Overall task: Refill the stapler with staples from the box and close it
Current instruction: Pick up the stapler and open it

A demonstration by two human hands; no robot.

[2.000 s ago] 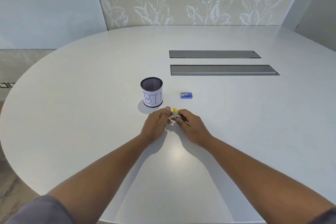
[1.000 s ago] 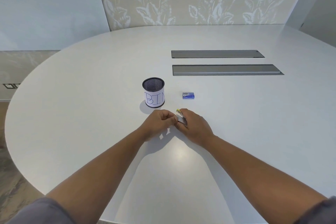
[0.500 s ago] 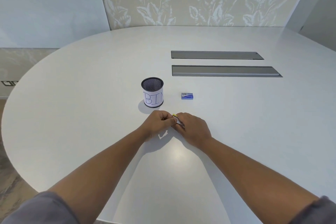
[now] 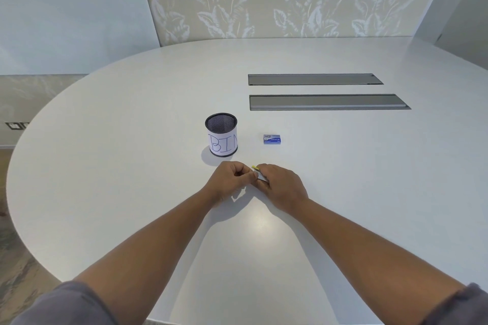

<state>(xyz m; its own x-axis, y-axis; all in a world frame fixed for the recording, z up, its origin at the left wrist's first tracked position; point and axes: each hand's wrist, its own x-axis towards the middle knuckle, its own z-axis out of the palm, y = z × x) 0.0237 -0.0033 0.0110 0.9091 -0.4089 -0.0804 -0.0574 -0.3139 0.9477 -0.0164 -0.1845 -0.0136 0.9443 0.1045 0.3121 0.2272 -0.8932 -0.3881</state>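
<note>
A small stapler (image 4: 260, 174) with a yellow tip and a grey metal body lies between both hands on the white table (image 4: 132, 140). My right hand (image 4: 281, 185) covers and grips most of it. My left hand (image 4: 232, 179) pinches at its near-left end with curled fingers; what the fingertips hold is too small to tell. The blue staple box (image 4: 272, 139) rests shut on the table, a little beyond the hands and apart from them.
A black mesh cup (image 4: 221, 134) with a paper label reading "BIN" stands just beyond my left hand. Two grey recessed cable panels (image 4: 327, 102) lie further back on the right. The table's curved edge runs along the left.
The stapler's yellow tip has dropped lower and is more covered by my right hand. Both hands have drawn closer together around the stapler. The box and cup have not moved.
</note>
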